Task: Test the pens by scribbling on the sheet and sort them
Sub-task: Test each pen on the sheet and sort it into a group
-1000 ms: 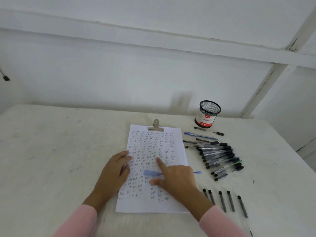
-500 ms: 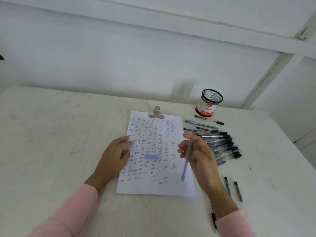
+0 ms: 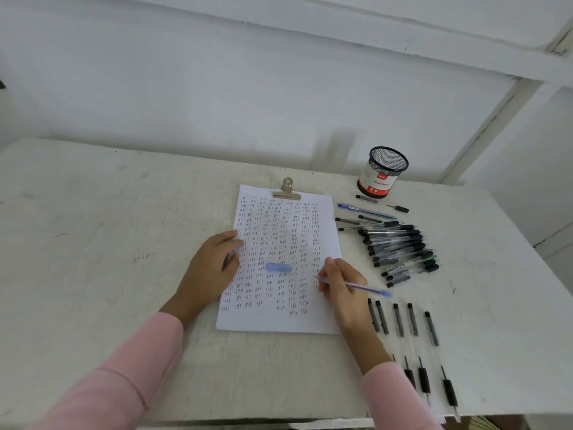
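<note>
Two hands are working: the left hand [image 3: 214,268] is lying flat, pinning the sheet [image 3: 280,259]; a loose blue cap [image 3: 278,267] is resting mid-page; the right hand [image 3: 341,283] is gripping the blue pen [image 3: 356,286], tip nearing paper. Risk: the cap rolling under the strokes.

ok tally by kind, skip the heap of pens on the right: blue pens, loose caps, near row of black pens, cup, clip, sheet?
blue pens: 2, one held in the right hand, one lying by the cup
blue cap: 1
black pens in the near row: 5
mesh cup: 1
clip: 1
sheet: 1
Total: 11
</note>
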